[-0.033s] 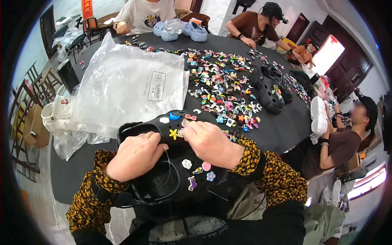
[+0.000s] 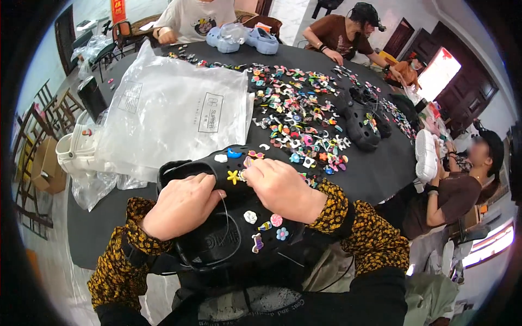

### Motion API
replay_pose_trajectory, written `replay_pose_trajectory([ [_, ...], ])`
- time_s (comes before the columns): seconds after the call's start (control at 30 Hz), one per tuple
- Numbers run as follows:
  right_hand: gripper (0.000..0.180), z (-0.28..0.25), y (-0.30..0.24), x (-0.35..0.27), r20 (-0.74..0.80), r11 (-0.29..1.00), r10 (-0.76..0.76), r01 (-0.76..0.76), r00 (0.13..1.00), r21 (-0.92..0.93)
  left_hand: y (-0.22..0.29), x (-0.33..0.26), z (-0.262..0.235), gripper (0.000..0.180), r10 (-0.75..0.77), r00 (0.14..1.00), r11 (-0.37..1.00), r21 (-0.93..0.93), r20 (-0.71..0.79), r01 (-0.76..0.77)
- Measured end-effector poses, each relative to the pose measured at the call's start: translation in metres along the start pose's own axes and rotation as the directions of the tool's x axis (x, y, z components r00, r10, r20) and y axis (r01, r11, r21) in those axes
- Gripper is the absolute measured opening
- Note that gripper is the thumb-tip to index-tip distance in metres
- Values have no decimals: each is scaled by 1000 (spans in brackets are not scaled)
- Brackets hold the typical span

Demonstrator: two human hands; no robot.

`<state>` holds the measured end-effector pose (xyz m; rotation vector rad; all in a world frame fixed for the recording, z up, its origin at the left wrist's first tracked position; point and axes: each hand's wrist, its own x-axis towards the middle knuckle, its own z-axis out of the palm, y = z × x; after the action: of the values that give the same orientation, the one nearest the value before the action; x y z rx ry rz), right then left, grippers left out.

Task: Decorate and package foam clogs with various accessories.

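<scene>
Bending over a charm-strewn dark tabletop [image 2: 380, 168], a person in flower-print sleeves works on a pair of black clogs in the head view. The left hand [image 2: 182, 205] lies across the near side of the upper black clog [image 2: 187, 169], fingers curled downward and close together; their tips are hidden, so their grip cannot be told. A clear strand [image 2: 225, 209] runs down beside the thumb. The right hand [image 2: 284, 187] has its fingers drawn nearly together at the same clog's toe, touching a small charm cluster; whether they hold a piece cannot be told. Around them sit a yellow starfish charm [image 2: 233, 176], a blue crescent moon charm [image 2: 234, 153] and pink sunglasses [image 2: 256, 154]. Nearer the person, the lower black clog [image 2: 209, 242] bears a white rose charm [image 2: 250, 217] and a blue flower charm [image 2: 282, 233]. Beyond spread loose charms [image 2: 299, 111], beside a clear plastic bag [image 2: 168, 119]. At right, a co-worker [image 2: 457, 198] handles a white clog [image 2: 426, 156].
</scene>
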<state>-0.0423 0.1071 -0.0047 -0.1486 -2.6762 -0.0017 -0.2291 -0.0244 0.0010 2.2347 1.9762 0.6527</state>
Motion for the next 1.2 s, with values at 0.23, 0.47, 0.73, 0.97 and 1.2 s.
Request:
replay_pose_trajectory([
  [0.23,9,-2,1,3,15,995,-10,12,1000,-95,-2,6,3,27,55,998,998,18,-11,-55],
  [0.47,14,1,-9,2,-24,917,-175,154,984,-369,4,3,3,21,63,998,991,115,8,-63],
  [0.73,26,-9,-8,-13,14,970,-103,103,995,-219,9,4,4,23,46,997,991,125,55,-53],
  [0.97,38,-16,-7,-19,43,989,-53,58,998,-138,8,4,2,21,4,997,991,132,81,-15],
  [1.2,46,-8,-12,-19,196,942,-107,163,975,-294,6,5,7,21,34,994,993,110,99,-45],
])
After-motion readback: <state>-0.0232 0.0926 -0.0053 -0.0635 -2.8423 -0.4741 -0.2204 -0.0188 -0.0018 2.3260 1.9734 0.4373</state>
